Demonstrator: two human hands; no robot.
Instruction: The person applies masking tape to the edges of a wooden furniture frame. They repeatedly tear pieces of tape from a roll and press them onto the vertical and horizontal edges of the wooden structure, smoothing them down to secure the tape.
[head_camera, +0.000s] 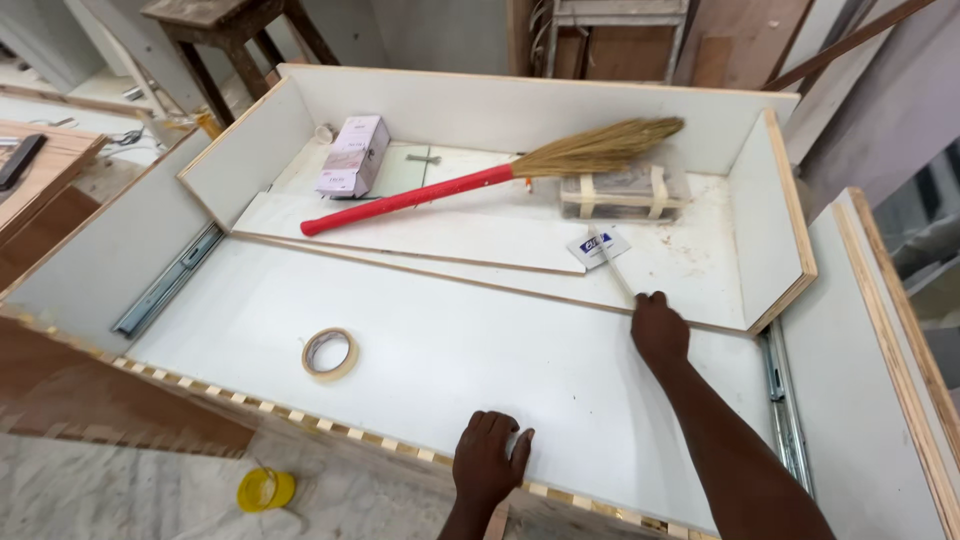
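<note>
Right hand (660, 328) grip unclear, fingertips hidden at thin stick (612, 262); left hand (488, 458) spread on panel (450, 350).

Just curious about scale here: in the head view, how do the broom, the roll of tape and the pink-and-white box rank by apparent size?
1. Broom, by far the longest.
2. Pink-and-white box.
3. Roll of tape, though it lies nearer the camera, so the gap is unsure.

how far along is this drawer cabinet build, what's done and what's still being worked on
Done, by the look of it: the white drawer box is assembled and metal slide rails are fitted on both sides. In hand: the right hand reaches for a thin rod at the drawer's front edge; the left hand rests on the white panel. Left: broom, boxes and tape roll still lie loose.
</note>
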